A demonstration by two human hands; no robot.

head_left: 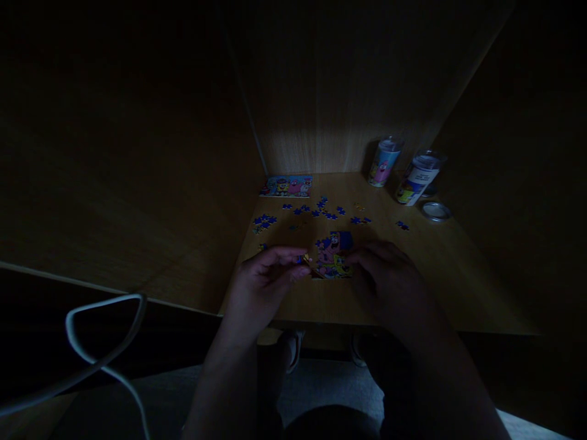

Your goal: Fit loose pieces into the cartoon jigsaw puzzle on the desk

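In the dim light my left hand (270,269) pinches a small jigsaw piece (303,260), blue and yellow, between thumb and fingers, just left of the partly joined jigsaw puzzle (328,260). The joined part lies flat on the wooden desk and shows pink and yellow cartoon figures against blue. My right hand (385,269) is at the puzzle's right edge, its fingers bent and close together at the tips. Whatever they grip is hidden in shadow. Loose jigsaw pieces (321,211), mostly blue, are scattered behind the joined part.
A cartoon picture card (287,186) lies at the back left of the desk (293,305). Two clear-topped cartoon canisters (384,162) stand back right, with a round lid (435,211) in front. Wooden panels enclose the sides and back. A white cable (105,366) loops at lower left.
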